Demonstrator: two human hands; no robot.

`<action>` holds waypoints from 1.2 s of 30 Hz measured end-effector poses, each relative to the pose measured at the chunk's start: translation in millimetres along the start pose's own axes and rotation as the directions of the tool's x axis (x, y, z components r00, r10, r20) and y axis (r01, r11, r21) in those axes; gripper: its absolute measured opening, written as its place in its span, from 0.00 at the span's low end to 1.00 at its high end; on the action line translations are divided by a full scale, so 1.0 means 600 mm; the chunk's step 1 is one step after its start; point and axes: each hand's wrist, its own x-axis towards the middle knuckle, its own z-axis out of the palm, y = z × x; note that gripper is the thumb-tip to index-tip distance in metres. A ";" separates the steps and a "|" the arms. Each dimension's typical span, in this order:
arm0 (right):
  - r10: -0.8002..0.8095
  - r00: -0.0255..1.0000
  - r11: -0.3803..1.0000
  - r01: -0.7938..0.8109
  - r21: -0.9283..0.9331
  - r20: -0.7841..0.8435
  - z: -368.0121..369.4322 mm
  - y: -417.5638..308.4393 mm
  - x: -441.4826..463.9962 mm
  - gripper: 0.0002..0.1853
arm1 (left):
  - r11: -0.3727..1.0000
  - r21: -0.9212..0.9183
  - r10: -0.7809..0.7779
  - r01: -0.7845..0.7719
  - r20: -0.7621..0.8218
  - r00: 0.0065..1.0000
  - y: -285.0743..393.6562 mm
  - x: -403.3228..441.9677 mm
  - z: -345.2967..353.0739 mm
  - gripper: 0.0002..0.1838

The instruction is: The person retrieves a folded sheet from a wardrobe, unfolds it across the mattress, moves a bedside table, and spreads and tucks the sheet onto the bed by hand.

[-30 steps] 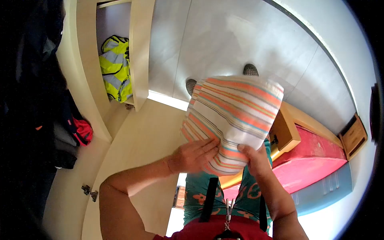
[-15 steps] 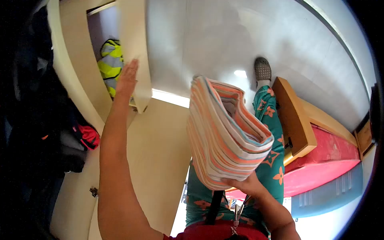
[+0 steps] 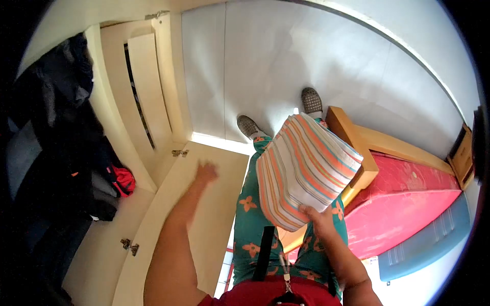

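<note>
My right hand [image 3: 321, 222] grips the lower edge of a folded striped cloth [image 3: 306, 168], with the thumb on top. The cloth is white, orange and grey, a thick stack of layers held in front of my legs. My left hand [image 3: 206, 173] is blurred by motion, holds nothing and has its fingers loosely apart. It hovers over the open cabinet door [image 3: 204, 214]. Past it, inside the cabinet, is a pale wooden drawer [image 3: 149, 84], pushed in except for a narrow dark gap along its edge.
Dark clothes [image 3: 61, 127] hang in the cabinet at left, with a red item [image 3: 122, 181] among them. Metal hinges [image 3: 179, 152] join the door. At right stands a wooden bed frame [image 3: 352, 148] with a red mattress [image 3: 408, 204]. My shoes [image 3: 311, 100] rest on the grey floor [image 3: 265, 56].
The drawer, which showed a yellow-green reflective garment, has slid in and hides it. My left hand has come back from it, down and right. The cloth has tilted flatter in my right hand.
</note>
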 end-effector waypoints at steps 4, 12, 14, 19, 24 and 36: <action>0.016 1.000 0.999 -0.017 -0.036 -0.025 0.007 -0.047 -0.040 0.28 | 0.921 0.067 0.368 -0.385 0.179 0.912 0.120 -0.194 0.225 0.31; -0.170 0.985 0.971 0.175 0.164 -0.041 0.012 -0.116 -0.140 0.31 | 0.729 0.146 0.608 -0.668 0.308 0.731 0.234 -0.475 0.215 0.24; -0.220 0.975 0.958 0.224 0.178 -0.041 0.016 -0.138 -0.171 0.29 | 0.675 0.206 0.638 -0.708 0.318 0.701 0.253 -0.485 0.182 0.23; -0.315 0.940 0.924 0.336 0.185 -0.131 0.008 -0.176 -0.237 0.24 | 0.529 0.388 0.643 -0.755 0.397 0.655 0.251 -0.489 0.076 0.22; -0.379 0.892 0.864 0.436 0.251 -0.245 0.005 -0.157 -0.272 0.26 | 0.430 0.631 0.456 -0.645 0.465 0.759 0.125 -0.494 -0.079 0.22; -0.282 0.848 0.747 0.487 0.451 -0.449 -0.071 -0.155 -0.405 0.23 | 0.765 0.587 0.528 0.266 -0.808 0.264 0.207 -0.716 -0.751 0.22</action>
